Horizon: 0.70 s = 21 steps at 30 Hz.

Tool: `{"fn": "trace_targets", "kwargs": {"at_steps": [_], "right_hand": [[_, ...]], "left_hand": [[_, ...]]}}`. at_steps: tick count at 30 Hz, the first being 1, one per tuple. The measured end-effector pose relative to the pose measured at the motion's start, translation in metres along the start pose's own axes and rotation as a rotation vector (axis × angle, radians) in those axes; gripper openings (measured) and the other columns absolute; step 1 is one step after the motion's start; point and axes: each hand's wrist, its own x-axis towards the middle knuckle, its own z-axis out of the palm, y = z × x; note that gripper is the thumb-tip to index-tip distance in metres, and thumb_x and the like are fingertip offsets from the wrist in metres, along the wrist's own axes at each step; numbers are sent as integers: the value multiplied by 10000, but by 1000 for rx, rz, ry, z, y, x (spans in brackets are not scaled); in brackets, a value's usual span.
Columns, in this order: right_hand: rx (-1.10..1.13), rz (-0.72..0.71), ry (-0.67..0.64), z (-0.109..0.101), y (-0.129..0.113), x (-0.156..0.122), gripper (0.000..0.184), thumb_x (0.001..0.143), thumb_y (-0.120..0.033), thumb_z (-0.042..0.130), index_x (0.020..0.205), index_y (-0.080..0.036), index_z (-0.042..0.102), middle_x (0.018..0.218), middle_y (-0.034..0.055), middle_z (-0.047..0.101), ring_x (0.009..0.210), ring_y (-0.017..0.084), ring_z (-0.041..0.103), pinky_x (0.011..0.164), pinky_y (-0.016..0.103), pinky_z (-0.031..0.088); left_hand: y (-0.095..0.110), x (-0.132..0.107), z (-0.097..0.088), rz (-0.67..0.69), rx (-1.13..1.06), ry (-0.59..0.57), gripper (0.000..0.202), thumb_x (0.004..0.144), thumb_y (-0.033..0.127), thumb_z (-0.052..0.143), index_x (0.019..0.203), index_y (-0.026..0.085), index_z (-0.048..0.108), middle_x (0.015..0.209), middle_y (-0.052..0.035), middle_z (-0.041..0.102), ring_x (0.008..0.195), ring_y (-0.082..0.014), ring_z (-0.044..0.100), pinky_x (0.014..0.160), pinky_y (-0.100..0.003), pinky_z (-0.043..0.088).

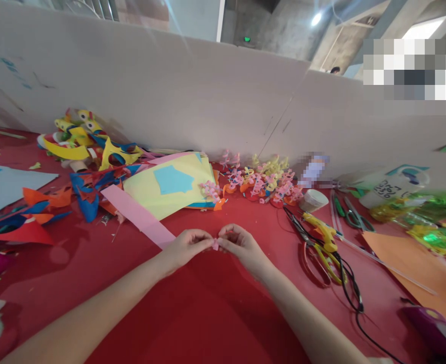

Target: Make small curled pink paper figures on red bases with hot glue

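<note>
Between my two hands, over the red table (196, 313), is a small pink paper piece (216, 244). The fingertips of my left hand (187, 246) pinch its left side. My right hand (243, 247) pinches it from the right, thumb against forefinger. Its exact shape is too small to make out. A long pink paper strip (141, 215) lies by my left hand, one end passing beneath it. Beyond my hands is a stack of yellow foam or paper sheets (143, 189) with a blue cut piece (173, 179) on top. A cluster of small pink and yellow curled figures (259, 182) stands behind.
To the right lie scissors (316, 260), a yellow glue gun (323, 232) with a black cord, a paper cup (314, 200) and an orange sheet (420, 268). Colourful cut scraps (88, 189) heap up at the left. A white partition (192, 96) closes off the back.
</note>
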Motion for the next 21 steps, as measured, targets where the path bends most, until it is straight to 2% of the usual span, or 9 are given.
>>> {"fn": "trace_targets", "kwargs": {"at_steps": [6, 12, 18, 21], "right_hand": [[-151, -158, 9, 1, 1, 1, 168, 746, -333, 653, 852, -207, 620, 820, 23, 661, 783, 144, 618, 771, 301, 486], [-187, -248, 59, 5, 2, 0, 175, 733, -294, 658, 878, -218, 595, 820, 14, 650, 761, 141, 622, 757, 301, 504], [-135, -200, 39, 5, -1, -2, 197, 760, -376, 634, 881, -221, 617, 853, 38, 669, 809, 167, 634, 778, 325, 511], [-149, -173, 46, 4, 1, -1, 198, 733, -347, 666, 871, -212, 619, 839, 36, 666, 787, 167, 632, 778, 329, 504]], "left_hand": [[0, 1, 2, -64, -230, 135, 159, 719, 316, 633, 660, 176, 684, 648, -3, 633, 646, -127, 519, 638, -249, 404], [-3, 2, 1, -55, -294, 167, 159, 717, 315, 632, 665, 167, 656, 621, 0, 586, 622, -126, 501, 618, -257, 407], [-9, 1, 1, -50, -348, 96, 158, 741, 331, 642, 729, 175, 668, 705, -8, 621, 688, -126, 538, 676, -253, 434], [-7, 1, 0, 24, -221, 120, 177, 770, 343, 615, 749, 177, 673, 720, -10, 638, 704, -135, 559, 697, -263, 442]]}}
